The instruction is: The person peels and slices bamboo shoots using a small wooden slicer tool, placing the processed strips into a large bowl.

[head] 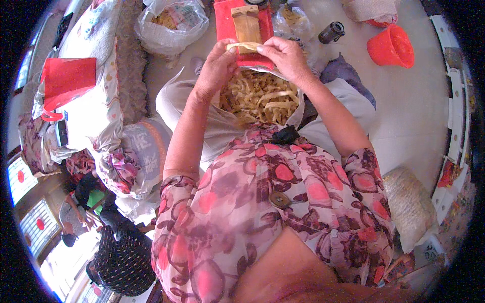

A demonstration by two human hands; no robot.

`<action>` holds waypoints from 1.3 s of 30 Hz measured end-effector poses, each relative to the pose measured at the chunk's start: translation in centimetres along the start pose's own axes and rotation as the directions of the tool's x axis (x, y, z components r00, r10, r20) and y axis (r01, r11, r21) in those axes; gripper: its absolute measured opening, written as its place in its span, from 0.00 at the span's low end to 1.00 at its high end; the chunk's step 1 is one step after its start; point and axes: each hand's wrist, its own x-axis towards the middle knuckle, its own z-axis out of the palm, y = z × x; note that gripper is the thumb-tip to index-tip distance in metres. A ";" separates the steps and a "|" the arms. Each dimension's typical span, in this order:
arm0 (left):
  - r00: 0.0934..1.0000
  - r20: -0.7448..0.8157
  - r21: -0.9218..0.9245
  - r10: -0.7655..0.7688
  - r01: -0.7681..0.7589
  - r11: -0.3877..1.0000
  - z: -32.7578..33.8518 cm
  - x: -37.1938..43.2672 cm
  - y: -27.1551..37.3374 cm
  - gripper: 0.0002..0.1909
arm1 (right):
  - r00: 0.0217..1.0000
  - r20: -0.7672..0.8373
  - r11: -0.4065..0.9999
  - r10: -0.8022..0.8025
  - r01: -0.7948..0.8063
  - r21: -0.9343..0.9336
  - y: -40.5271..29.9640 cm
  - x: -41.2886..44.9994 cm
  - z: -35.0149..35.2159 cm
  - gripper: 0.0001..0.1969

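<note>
Between my two hands a pale yellow dried strip [246,45] is held level by its ends. My left hand [219,64] pinches its left end between thumb and fingers. At the other end, my right hand [286,57] grips it the same way. Just beneath the strip lies a wooden block [246,26] on a red board [225,17]; the strip covers part of the block's near end. Below my hands, between my knees, a white sack [300,104] is full of similar brownish-yellow dried strips [261,98].
A plastic bag [151,38] with strips stands at the left, a smaller clear bag [291,19] at the right. A dark bottle [332,32] and a red bucket [390,47] are on the floor [409,110]. Two other people, one in a dark patterned top [119,261], are at lower left.
</note>
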 end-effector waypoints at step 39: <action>0.898 0.373 -0.707 -0.235 0.438 0.555 3.5 -7.1 -4.0 0.19 | 0.801 0.116 0.763 -0.587 0.595 -0.252 -2.2 -7.4 3.9 0.06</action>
